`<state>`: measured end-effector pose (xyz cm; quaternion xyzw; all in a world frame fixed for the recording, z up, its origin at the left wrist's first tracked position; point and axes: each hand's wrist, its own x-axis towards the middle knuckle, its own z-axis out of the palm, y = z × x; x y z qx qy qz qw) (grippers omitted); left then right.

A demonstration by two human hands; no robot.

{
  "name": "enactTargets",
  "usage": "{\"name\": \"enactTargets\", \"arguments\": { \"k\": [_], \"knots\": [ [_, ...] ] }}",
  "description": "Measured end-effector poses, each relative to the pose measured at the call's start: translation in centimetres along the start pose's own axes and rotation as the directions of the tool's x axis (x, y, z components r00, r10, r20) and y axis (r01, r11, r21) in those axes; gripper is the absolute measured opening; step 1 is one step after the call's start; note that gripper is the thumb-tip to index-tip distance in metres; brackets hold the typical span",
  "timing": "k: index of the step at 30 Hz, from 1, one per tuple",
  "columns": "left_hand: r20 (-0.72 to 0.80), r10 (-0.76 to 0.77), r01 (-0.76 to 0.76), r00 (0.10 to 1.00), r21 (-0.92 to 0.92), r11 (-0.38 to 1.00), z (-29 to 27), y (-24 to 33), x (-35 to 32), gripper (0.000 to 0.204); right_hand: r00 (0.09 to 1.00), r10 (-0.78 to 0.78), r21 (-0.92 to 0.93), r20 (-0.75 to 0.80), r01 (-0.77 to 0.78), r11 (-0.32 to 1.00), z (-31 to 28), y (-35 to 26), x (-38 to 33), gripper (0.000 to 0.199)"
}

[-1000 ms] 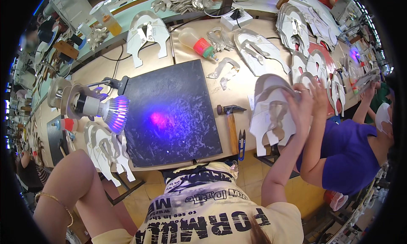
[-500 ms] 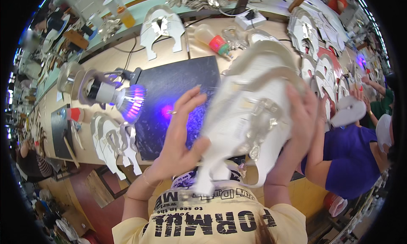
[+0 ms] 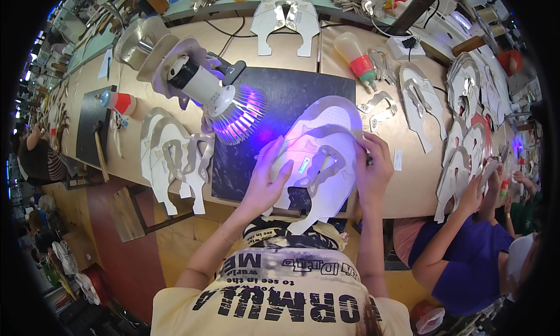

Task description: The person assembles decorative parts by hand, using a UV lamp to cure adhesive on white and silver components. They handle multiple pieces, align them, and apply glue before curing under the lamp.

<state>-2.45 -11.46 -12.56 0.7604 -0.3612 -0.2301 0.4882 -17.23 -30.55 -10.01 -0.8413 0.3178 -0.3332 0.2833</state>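
Observation:
A flat white shoe upper (image 3: 335,181) with silver-grey trim lies tilted over the black mat (image 3: 274,82), its rounded toe pointing away from me. My left hand (image 3: 268,172) grips its left edge, thumb on top. Along the opposite edge, my right hand (image 3: 374,164) has its fingers bent against the upper; a small dark spot shows by those fingers, too small to make out. Violet light from a lamp (image 3: 230,105) with a finned head falls on the mat and the upper's left part.
More white uppers lie to the left (image 3: 169,155), at the back (image 3: 286,18) and to the right (image 3: 420,97). A bottle with a red band (image 3: 356,59) rests beyond the mat, another red-banded bottle (image 3: 119,102) at left. A co-worker in purple (image 3: 461,266) works at my right.
The shoe upper has come down from in front of me onto the mat, under the violet light. My left hand, formerly apart with spread fingers, now holds its left edge. The view has shifted left.

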Motion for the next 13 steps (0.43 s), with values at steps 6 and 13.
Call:
{"name": "enactTargets", "arguments": {
  "k": [6,13],
  "knots": [
    [0.118,-0.293,0.306,0.949,-0.575,0.758,-1.0,-0.5,0.8,0.043,0.995,0.030,0.838,0.098,-0.099,0.536,-8.4,-1.0,-4.2,0.018],
    [0.093,-0.192,0.203,0.977,-0.130,0.971,-1.2,0.1,1.5,0.046,0.813,0.357,0.870,0.460,-0.492,0.000,-13.5,7.5,-4.5,0.065]
  ]
}}
